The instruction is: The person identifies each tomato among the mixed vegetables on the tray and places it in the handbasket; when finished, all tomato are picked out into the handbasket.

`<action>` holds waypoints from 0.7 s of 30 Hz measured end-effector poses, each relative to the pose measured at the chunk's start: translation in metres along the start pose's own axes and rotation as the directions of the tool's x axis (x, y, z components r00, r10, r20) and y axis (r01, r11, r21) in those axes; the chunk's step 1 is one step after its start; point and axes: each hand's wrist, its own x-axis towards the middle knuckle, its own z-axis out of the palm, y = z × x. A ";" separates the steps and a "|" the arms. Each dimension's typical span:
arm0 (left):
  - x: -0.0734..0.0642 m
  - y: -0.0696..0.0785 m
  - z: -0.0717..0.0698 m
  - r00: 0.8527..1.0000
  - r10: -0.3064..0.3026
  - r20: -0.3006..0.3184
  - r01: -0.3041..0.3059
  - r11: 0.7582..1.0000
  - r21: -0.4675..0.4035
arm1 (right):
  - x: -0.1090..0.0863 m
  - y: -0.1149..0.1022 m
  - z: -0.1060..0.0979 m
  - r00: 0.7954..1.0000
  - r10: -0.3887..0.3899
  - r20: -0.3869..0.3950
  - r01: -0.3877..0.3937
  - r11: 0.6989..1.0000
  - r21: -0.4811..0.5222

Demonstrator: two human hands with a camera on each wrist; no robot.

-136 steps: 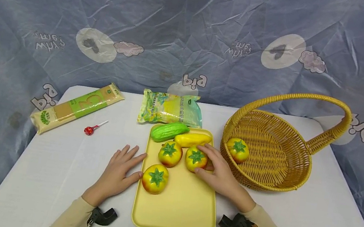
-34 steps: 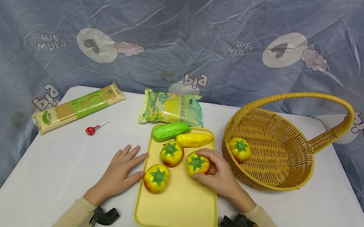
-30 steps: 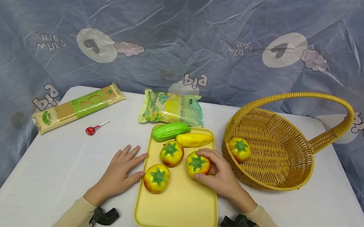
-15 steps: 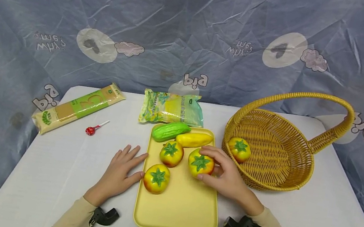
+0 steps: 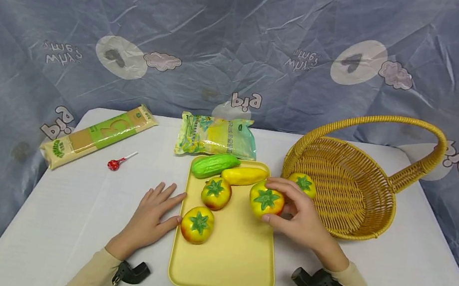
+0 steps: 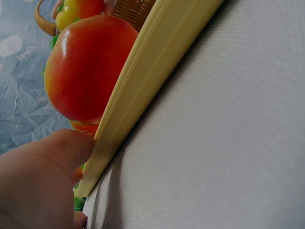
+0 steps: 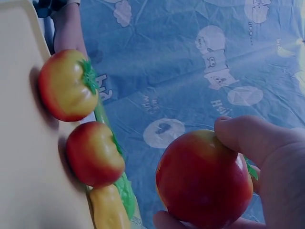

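Observation:
My right hand (image 5: 301,216) grips a yellow-red toy tomato (image 5: 266,199) with a green leaf star, thumb on one side and fingers on the other. In the right wrist view this tomato (image 7: 205,179) is raised off the tray. Flat and spread, my left hand (image 5: 149,220) lies on the table with its thumb and index fingertips against the left rim of the yellow tray (image 5: 227,264). Two more tomatoes sit on the tray, one near (image 5: 197,225) and one farther back (image 5: 216,193). Behind them lie a green cucumber-like vegetable (image 5: 214,166) and a long yellow one (image 5: 244,176).
Right of the tray stands a wicker basket (image 5: 339,197) with a tall arched handle; another tomato (image 5: 302,183) inside is partly hidden by my right hand. A colourful bag (image 5: 217,137) lies behind the tray. At left are a long noodle-like packet (image 5: 98,135) and a red lollipop (image 5: 114,164).
The right hand has lifted its tomato off the tray and carried it rightward, toward the basket. My left hand stays in place at the tray's rim.

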 end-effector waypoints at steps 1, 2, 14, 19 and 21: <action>0.000 0.000 0.000 1.000 0.000 0.000 0.000 1.000 -0.002 | 0.000 -0.001 -0.002 1.000 0.000 -0.004 0.000 1.000 -0.001; 0.000 0.000 0.000 1.000 -0.001 0.001 0.001 1.000 -0.003 | 0.000 -0.001 -0.003 1.000 -0.001 -0.008 0.001 1.000 -0.002; 0.000 -0.001 0.000 1.000 0.005 -0.002 -0.005 1.000 -0.008 | -0.001 -0.008 -0.022 0.998 -0.013 -0.057 0.009 0.998 -0.069; 0.001 -0.001 0.000 1.000 0.005 -0.001 -0.005 1.000 -0.012 | -0.001 -0.010 -0.033 0.995 -0.014 -0.096 0.003 0.994 -0.110; 0.001 -0.002 0.000 1.000 0.005 -0.002 -0.005 1.000 -0.012 | -0.001 -0.010 -0.037 0.993 -0.019 -0.114 0.005 0.992 -0.123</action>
